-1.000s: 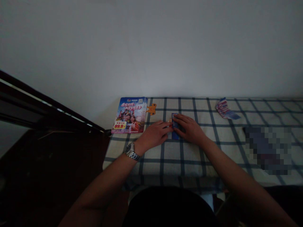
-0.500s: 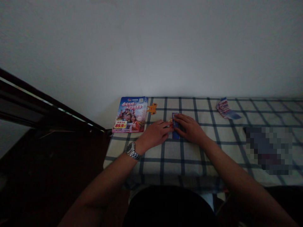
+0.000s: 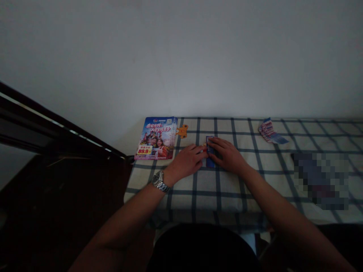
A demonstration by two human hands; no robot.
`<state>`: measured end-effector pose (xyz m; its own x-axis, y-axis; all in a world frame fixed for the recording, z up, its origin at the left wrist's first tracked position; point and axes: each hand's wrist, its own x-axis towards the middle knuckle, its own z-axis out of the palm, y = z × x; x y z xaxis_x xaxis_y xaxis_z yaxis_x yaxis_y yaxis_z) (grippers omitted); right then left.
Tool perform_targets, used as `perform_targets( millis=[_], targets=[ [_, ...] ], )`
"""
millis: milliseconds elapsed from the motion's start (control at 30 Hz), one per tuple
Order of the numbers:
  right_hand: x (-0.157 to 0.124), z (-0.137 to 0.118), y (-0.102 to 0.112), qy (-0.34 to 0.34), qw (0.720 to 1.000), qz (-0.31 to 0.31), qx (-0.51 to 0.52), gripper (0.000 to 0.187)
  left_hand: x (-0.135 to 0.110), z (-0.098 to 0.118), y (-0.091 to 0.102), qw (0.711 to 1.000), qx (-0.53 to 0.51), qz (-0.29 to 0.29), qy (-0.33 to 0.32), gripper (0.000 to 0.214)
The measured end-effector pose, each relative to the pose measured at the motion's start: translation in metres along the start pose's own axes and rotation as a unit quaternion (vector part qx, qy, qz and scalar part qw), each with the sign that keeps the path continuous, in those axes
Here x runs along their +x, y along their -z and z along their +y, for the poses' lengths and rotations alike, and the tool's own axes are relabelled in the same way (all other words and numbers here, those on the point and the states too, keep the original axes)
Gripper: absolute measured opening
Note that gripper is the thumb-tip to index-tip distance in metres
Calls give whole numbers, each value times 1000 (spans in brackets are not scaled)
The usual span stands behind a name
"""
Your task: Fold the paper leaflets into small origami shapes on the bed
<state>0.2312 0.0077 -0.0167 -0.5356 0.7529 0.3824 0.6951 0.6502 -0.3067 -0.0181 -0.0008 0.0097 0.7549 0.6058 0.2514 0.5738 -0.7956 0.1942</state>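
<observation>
Well, uneven pressure could skew the narrow blue paper strip [image 3: 210,163] under left fingers [image 3: 196,150] and right fingers [image 3: 219,143]; whether clamped, I can't tell.

Covered in part by right hand [image 3: 227,154]: blue paper [image 3: 210,163]. Masked by coarse blocks, not identifiable: dark object [image 3: 314,179] at right. Too small to read: bottom print of flyer stack [image 3: 155,139]. Cut off by right edge: worktop [image 3: 337,140].

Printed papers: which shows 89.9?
The flyer stack at far left; no 89.9 shows on the narrow blue paper under the right hand or the fanned pile at right.
</observation>
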Motion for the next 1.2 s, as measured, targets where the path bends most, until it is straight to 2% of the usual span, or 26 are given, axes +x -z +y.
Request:
perform_targets(
  millis=[233,467,633,967,1067,1200],
  targets=[
    [0,1,-1,6,1000,-4,-8,45,2,0,-1,1000,-9,11,1,27],
    [-1,5,-3,7,1000,-10,-3,46,6,1,-4,1000,-9,21,14,36],
    [-2,8,-6,3,1000,-7,4,45,10,5,-3,999,-3,23,23,31],
    [-1,7,-4,-9,999,0,47,43,12,10,-14,997,-37,56,49,29],
    [0,6,-2,-30,996,11,80,39,12,10,-15,996,-39,63,57,29],
    [3,5,4,-80,989,37,116,25,13,11,-16,995,-49,72,55,27]
  ],
)
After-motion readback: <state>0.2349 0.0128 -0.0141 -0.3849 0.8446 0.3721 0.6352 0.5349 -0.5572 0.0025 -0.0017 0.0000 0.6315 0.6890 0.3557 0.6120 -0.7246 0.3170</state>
